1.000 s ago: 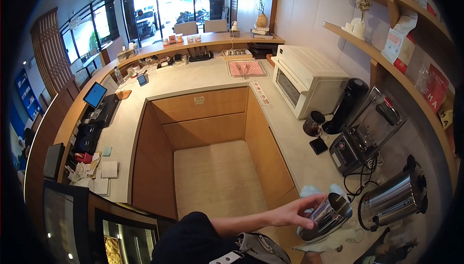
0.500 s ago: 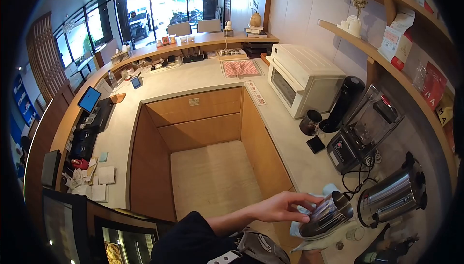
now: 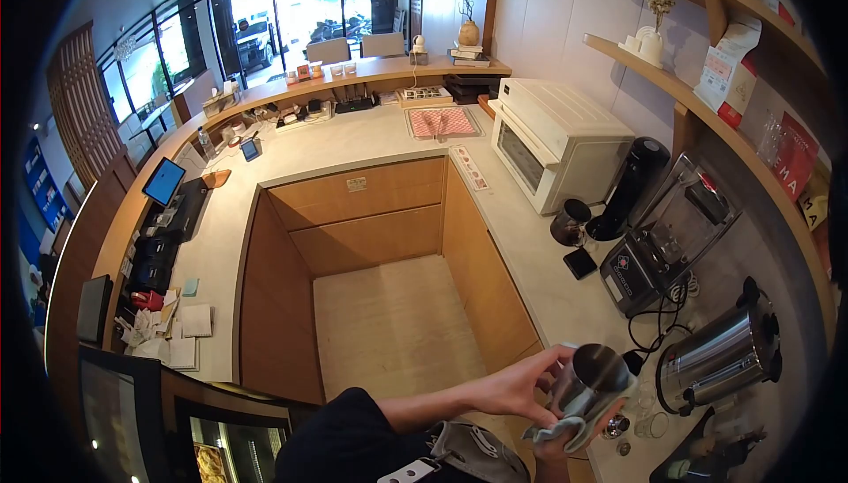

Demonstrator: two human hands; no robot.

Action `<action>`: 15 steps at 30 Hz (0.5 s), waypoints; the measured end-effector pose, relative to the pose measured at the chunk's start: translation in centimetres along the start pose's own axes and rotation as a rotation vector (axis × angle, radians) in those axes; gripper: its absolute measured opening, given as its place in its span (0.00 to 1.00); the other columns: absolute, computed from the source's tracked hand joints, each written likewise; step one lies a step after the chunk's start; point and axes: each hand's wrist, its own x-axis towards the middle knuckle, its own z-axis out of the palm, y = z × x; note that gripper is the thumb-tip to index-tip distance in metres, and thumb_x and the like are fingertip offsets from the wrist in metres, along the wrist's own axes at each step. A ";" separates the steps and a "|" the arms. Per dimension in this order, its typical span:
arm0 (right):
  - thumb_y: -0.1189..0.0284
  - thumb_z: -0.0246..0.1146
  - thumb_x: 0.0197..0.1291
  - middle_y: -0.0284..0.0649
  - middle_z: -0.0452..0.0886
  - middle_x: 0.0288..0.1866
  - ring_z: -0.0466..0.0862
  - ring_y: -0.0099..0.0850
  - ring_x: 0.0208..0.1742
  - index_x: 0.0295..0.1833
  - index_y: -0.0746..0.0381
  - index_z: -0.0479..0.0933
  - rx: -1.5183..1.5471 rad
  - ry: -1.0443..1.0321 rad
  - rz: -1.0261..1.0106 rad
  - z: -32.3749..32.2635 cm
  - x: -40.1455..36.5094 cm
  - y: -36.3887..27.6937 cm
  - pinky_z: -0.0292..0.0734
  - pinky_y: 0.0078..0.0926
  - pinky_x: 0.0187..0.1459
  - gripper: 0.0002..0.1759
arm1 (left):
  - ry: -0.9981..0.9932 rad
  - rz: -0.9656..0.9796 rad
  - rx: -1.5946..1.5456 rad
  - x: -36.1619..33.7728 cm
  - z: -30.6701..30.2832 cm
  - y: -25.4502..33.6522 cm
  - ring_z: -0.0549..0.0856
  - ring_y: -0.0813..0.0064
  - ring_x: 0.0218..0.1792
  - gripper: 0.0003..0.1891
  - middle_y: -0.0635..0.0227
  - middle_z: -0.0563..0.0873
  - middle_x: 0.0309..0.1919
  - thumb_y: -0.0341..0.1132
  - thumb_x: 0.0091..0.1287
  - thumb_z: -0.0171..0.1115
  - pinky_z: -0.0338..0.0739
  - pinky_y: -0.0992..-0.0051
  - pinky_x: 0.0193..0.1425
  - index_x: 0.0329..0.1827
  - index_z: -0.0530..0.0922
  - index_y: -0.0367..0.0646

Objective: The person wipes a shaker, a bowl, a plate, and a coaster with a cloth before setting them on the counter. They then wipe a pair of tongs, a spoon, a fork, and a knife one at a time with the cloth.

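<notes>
A stainless steel cup (image 3: 590, 377) is held up over the counter's right front edge, its open mouth tilted toward me. My left hand (image 3: 519, 387) reaches across and grips the cup's left side, thumb low and fingers near the rim. From beneath and the right, my right hand (image 3: 608, 418) holds the cup through a pale blue-grey cloth (image 3: 565, 435); part of this hand is hidden by the cup and the cloth. Close by on the counter are a small metal piece (image 3: 616, 427) and a clear glass (image 3: 654, 425).
Along the right counter stand a large steel urn (image 3: 720, 359), a blender (image 3: 658, 249) with a looped cord, a black grinder-like device (image 3: 629, 187), a glass jug (image 3: 571, 222) and a white oven (image 3: 565, 143). A wooden shelf (image 3: 654, 68) overhangs them. Papers (image 3: 181, 342) lie left.
The cup has risen slightly and turned so its mouth faces me more. The cloth now bunches beneath it, and my right hand's fingers have come into view. My left hand has shifted its hold.
</notes>
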 end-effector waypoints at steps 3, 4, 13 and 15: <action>0.50 0.59 0.70 0.59 0.60 0.73 0.73 0.52 0.66 0.76 0.73 0.50 -0.167 -0.091 -0.136 -0.7 -0.1 -0.2 0.71 0.50 0.66 0.46 | -0.049 -0.142 -0.149 -0.4 0.0 -0.1 0.72 0.70 0.66 0.57 0.64 0.71 0.65 0.44 0.47 0.86 0.67 0.65 0.72 0.77 0.56 0.42; 0.50 0.60 0.69 0.58 0.60 0.71 0.73 0.51 0.66 0.76 0.73 0.48 -0.214 -0.129 -0.176 -1.0 -0.3 -0.2 0.70 0.51 0.67 0.47 | -0.047 -0.102 -0.144 -0.4 -0.1 -0.3 0.71 0.70 0.67 0.57 0.64 0.71 0.66 0.44 0.47 0.86 0.66 0.64 0.73 0.77 0.56 0.42; 0.55 0.49 0.76 0.43 0.71 0.68 0.76 0.38 0.66 0.73 0.65 0.60 1.161 0.082 0.904 1.5 0.6 -0.3 0.75 0.41 0.66 0.31 | 0.286 0.359 0.420 1.1 -0.2 -1.2 0.66 0.59 0.74 0.59 0.57 0.68 0.70 0.39 0.42 0.88 0.63 0.63 0.76 0.76 0.57 0.42; 0.55 0.48 0.77 0.42 0.73 0.68 0.76 0.37 0.66 0.71 0.65 0.64 1.305 0.097 1.065 1.3 0.5 -0.1 0.74 0.40 0.67 0.29 | 0.311 0.460 0.407 2.0 -0.4 -2.6 0.69 0.59 0.72 0.56 0.56 0.69 0.69 0.38 0.44 0.87 0.65 0.63 0.75 0.75 0.58 0.43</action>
